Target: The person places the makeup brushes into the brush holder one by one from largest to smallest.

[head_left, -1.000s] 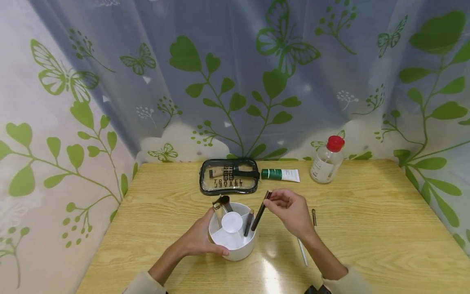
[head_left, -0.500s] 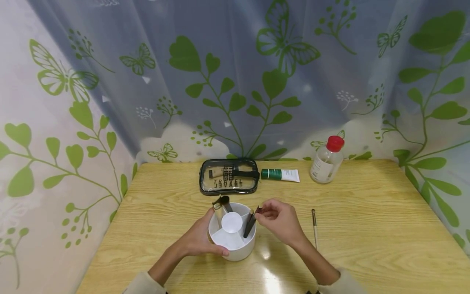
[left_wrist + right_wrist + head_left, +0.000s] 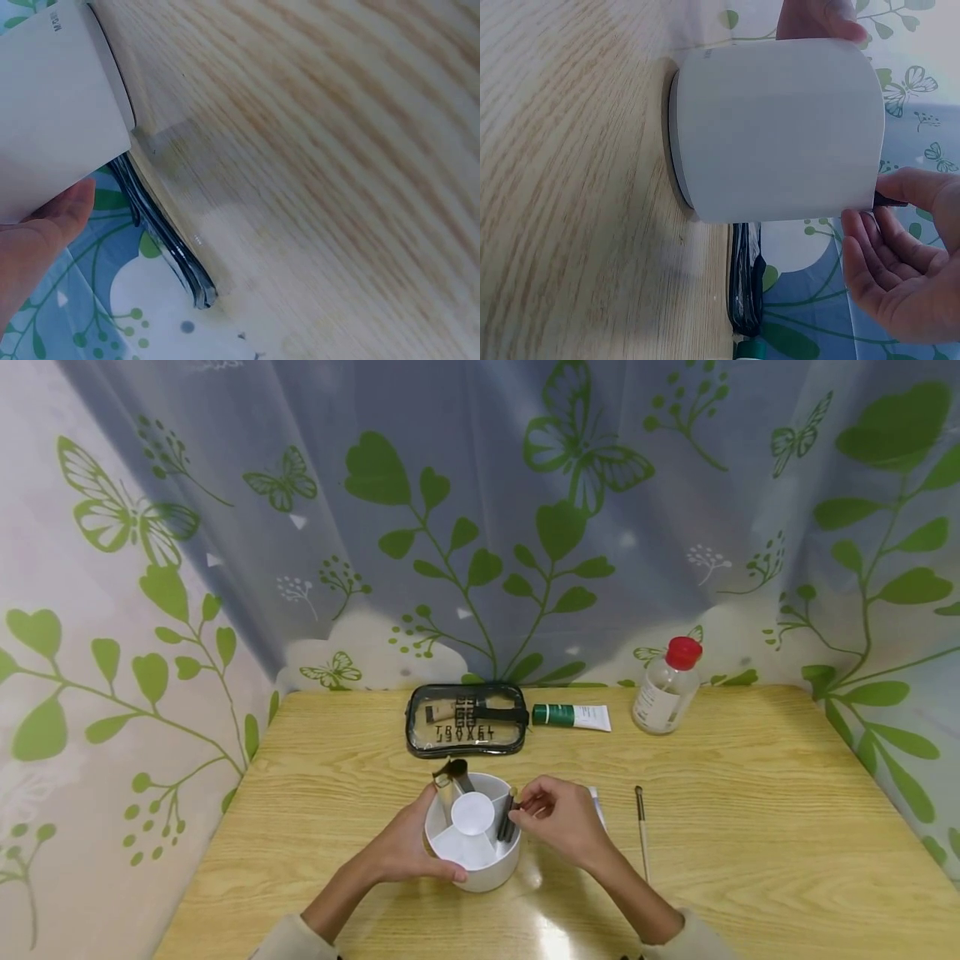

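My left hand (image 3: 411,843) grips the white round divided holder (image 3: 491,878) from its left side, thumb at the front rim. In the left wrist view my left fingers (image 3: 73,202) lie against its smooth white wall. My right hand (image 3: 562,821) is at the holder's right rim. Its thumb and fingers pinch a dark slim cosmetic stick (image 3: 889,201), whose lower part stands inside the right compartment. Close beside it leans another dark stick (image 3: 504,818) with a tan top. Makeup brushes (image 3: 459,772) and a tan tube (image 3: 444,789) stand in the back left compartment.
Behind the holder lies a clear black-edged travel pouch (image 3: 465,739), beside a green and white tube (image 3: 573,717). A red-capped bottle (image 3: 666,693) stands back right. A thin brush (image 3: 642,831) lies right of my forearm, and a white object (image 3: 597,806) shows partly behind my right hand.
My right hand has moved left and down, lowering the dark stick from beside the rim into the right compartment. The left hand has kept its hold on the holder.
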A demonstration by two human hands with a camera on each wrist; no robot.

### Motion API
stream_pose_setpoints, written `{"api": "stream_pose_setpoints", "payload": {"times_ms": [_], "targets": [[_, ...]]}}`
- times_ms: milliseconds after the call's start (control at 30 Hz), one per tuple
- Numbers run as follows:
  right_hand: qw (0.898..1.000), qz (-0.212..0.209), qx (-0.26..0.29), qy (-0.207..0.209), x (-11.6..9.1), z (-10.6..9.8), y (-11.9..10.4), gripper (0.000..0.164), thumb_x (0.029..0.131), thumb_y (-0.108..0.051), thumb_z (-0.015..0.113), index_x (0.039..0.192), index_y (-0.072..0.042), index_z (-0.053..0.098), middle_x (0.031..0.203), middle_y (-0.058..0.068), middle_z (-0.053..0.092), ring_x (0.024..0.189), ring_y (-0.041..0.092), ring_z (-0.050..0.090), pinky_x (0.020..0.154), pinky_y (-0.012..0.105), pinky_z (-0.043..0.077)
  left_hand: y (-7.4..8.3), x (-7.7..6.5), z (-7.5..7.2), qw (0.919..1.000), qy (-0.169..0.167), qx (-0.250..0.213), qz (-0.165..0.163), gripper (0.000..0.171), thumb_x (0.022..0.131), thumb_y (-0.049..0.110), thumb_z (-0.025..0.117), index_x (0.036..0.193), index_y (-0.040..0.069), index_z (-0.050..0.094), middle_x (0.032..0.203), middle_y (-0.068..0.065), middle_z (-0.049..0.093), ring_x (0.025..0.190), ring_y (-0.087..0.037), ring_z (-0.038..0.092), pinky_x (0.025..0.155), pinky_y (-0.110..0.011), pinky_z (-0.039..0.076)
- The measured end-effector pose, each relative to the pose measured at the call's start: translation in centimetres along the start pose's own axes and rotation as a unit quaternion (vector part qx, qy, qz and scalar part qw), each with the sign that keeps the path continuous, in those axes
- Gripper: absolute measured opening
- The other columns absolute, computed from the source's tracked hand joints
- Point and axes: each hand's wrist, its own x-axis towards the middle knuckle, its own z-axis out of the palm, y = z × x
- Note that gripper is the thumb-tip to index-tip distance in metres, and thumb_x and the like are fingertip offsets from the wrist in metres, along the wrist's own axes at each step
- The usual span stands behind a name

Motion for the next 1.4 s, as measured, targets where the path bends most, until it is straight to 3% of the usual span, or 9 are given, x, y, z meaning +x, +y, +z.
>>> {"api": "stream_pose_setpoints", "payload": {"times_ms": [233, 433, 967, 1200, 1400], "targets": [[1.000, -0.003, 0.021, -0.019, -0.2, -0.5, 0.3, 0.018, 0.075, -0.018, 0.080, 0.081, -0.007, 0.066, 0.074, 0.003, 0.067, 0.066, 0.008, 0.059, 0.062, 0.019, 0.051, -0.1, 0.0, 0.0, 0.9998, 0.002, -0.002, 0.020, 0.113, 0.057, 0.040, 0.089, 0.147, 0.021, 0.023, 0.127, 0.000, 0.055, 0.110, -0.015, 0.055, 0.094, -0.034, 0.046], [0.999, -0.003, 0.028, -0.018, -0.5, -2.2, 1.0, 0.019, 0.077, -0.019, 0.078, 0.084, -0.005, 0.067, 0.077, 0.004, 0.067, 0.067, 0.006, 0.059, 0.063, 0.020, 0.052, -0.2, 0.0, 0.0, 0.9992, 0.009, 0.004, 0.038, 0.116, 0.055, 0.042, 0.090, 0.148, 0.025, 0.022, 0.128, 0.000, 0.056, 0.111, -0.015, 0.055, 0.096, -0.035, 0.045], [0.997, 0.019, -0.069, 0.031, 0.0, -8.9, 5.9, 0.020, 0.084, -0.018, 0.072, 0.094, -0.001, 0.069, 0.087, 0.009, 0.071, 0.075, 0.010, 0.064, 0.063, 0.020, 0.051, -0.3, -0.2, -0.1, 0.9996, 0.007, 0.014, 0.024, 0.120, 0.056, 0.047, 0.089, 0.150, 0.022, 0.019, 0.135, -0.003, 0.052, 0.119, -0.019, 0.052, 0.101, -0.044, 0.042], [0.991, 0.048, -0.121, 0.040, 0.6, -10.8, 7.8, 0.020, 0.085, -0.017, 0.070, 0.094, 0.000, 0.068, 0.086, 0.011, 0.071, 0.077, 0.017, 0.065, 0.062, 0.021, 0.050, -0.2, -0.5, -0.2, 0.9998, 0.004, 0.009, 0.016, 0.118, 0.058, 0.046, 0.088, 0.150, 0.018, 0.021, 0.139, -0.004, 0.050, 0.127, -0.022, 0.048, 0.106, -0.048, 0.038], [0.985, 0.082, -0.148, 0.030, 0.7, -11.5, 9.7, 0.021, 0.083, -0.019, 0.071, 0.090, 0.001, 0.068, 0.081, 0.008, 0.069, 0.073, 0.014, 0.059, 0.060, 0.025, 0.047, 0.0, -0.8, -0.3, 0.9998, 0.004, 0.013, 0.012, 0.114, 0.059, 0.043, 0.088, 0.148, 0.010, 0.024, 0.137, -0.007, 0.051, 0.126, -0.025, 0.050, 0.103, -0.048, 0.042]]}}
